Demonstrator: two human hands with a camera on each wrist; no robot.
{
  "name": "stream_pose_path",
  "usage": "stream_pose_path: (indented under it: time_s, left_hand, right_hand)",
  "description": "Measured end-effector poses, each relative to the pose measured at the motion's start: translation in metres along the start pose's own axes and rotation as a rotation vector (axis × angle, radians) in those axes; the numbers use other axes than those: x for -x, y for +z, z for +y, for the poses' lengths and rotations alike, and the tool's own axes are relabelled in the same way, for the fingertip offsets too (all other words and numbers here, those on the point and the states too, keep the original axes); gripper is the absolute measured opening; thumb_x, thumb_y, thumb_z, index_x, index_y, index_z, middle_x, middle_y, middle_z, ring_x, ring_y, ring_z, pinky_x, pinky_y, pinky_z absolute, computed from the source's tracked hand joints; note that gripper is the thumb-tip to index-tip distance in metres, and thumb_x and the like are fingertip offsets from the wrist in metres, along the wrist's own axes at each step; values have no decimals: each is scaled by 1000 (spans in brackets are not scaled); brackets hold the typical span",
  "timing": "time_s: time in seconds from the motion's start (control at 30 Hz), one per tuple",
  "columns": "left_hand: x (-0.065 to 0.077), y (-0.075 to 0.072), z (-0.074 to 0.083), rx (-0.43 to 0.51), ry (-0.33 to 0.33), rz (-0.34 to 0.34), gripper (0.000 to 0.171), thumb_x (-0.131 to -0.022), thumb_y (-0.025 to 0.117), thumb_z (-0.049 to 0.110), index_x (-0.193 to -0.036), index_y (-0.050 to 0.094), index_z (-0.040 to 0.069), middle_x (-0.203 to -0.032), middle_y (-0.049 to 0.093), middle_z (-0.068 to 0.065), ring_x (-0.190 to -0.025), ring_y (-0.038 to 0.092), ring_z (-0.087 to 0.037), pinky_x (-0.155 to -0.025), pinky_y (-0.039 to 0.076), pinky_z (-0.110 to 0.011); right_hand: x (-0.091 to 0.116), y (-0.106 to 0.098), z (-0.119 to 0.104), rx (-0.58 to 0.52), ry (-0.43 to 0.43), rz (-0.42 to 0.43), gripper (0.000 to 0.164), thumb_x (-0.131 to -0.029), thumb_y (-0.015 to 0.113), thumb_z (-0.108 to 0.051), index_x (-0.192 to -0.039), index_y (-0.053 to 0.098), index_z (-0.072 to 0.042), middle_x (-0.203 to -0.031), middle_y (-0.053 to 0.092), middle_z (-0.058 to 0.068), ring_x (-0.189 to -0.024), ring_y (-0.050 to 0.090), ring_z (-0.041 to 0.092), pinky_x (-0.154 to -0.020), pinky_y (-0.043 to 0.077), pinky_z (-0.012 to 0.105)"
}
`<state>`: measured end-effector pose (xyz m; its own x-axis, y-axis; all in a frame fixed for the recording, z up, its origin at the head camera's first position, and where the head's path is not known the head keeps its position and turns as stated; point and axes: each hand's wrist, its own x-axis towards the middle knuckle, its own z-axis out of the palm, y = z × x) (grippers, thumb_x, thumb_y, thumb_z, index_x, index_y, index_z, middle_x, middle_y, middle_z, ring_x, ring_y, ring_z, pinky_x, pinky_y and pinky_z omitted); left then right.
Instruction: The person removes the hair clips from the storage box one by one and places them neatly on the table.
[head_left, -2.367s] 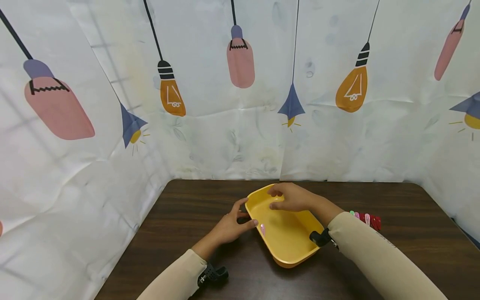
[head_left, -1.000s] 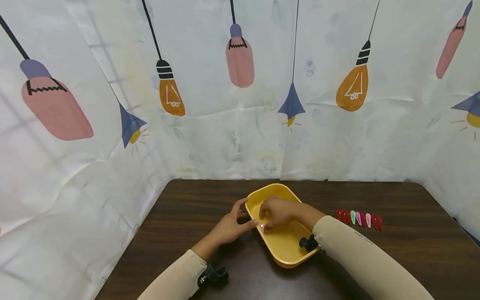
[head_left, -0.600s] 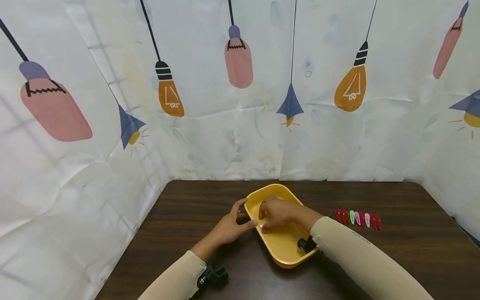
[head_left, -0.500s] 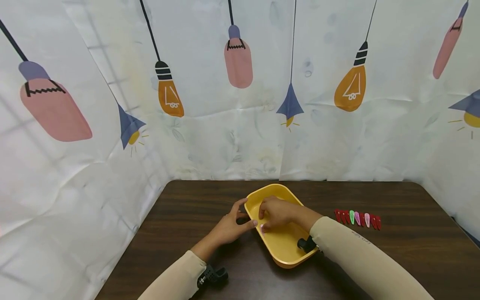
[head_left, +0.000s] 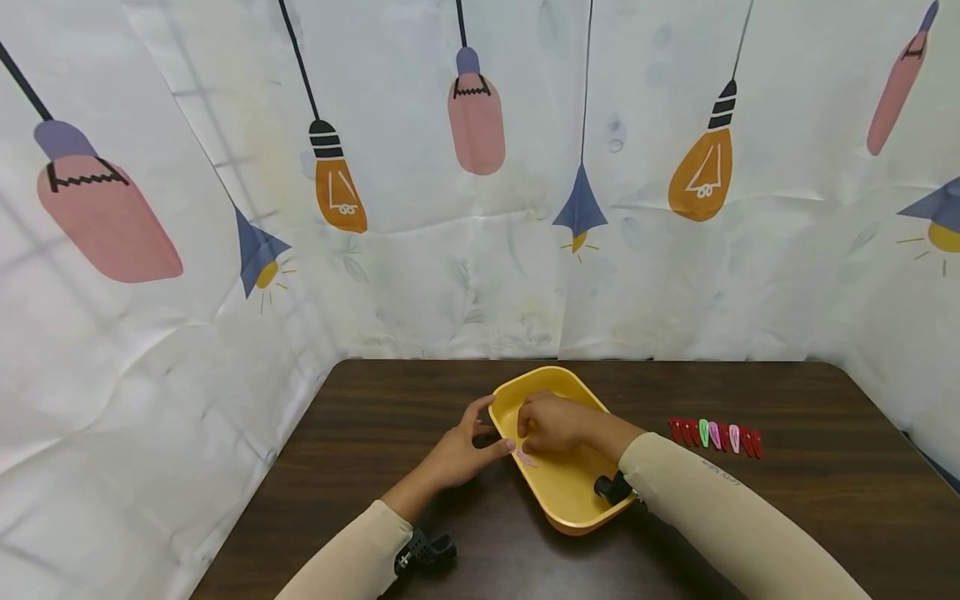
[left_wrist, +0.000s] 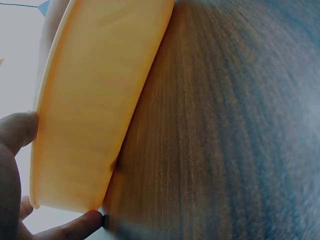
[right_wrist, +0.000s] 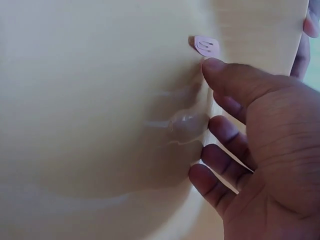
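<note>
A yellow plastic tub (head_left: 573, 500) stands on the table. My left hand (head_left: 461, 454) holds its far left corner: the thumb lies on the rim and a fingertip reaches the base in the left wrist view. My right hand (head_left: 555, 423) is down inside the tub with its fingers curled. At its thumb tip is a small pink hair clip (right_wrist: 206, 46), seen tilted close to the tub's left wall. The index fingertip is hidden behind the thumb in the right wrist view.
A row of several hair clips (head_left: 715, 437), red, green and pink, lies on the dark wooden table (head_left: 810, 492) to the tub's right. Behind the table hangs a pale curtain (head_left: 450, 283) printed with lamps. Both wrists carry black cameras.
My right hand has moved left and down within the tub to the pink hair clip. The clip has turned from upright to slanted beside the thumb. The left hand has stayed put.
</note>
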<state>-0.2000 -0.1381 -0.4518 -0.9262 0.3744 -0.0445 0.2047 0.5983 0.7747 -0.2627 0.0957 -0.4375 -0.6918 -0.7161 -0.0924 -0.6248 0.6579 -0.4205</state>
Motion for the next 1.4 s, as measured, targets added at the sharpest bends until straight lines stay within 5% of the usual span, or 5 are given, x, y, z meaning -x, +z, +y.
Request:
stream_pose_path:
  time_s: [0.27,0.43,1.4]
  left_hand:
    - [-1,-1,1,-12,-10,4,88,-94,67,61,-162,21,31,-139,61,-17,-122,61,-41,-99,45,-64]
    - [-1,0,1,-15,-23,3,88,-93,66,63,-162,21,33,-139,61,-15,-123,60,-40,-100,45,-64]
    - [-2,2,-1,-17,-19,6,89,-93,66,63,-162,21,32,-139,61,-16,-123,60,-41,-99,45,-64]
  right_hand:
    - [2,-2,1,-19,-41,-121,44,-79,85,-24,-117,67,-36,-134,54,-4,-125,42,22,-107,38,43]
    - [4,-2,0,7,-30,-164,55,-77,89,-27,-125,64,-39,-138,49,-3,-127,40,21,-109,37,44]
    - [4,-3,-1,-20,-30,-135,43,-77,91,-30,-114,72,-36,-133,53,-6,-127,42,21,-111,35,43]
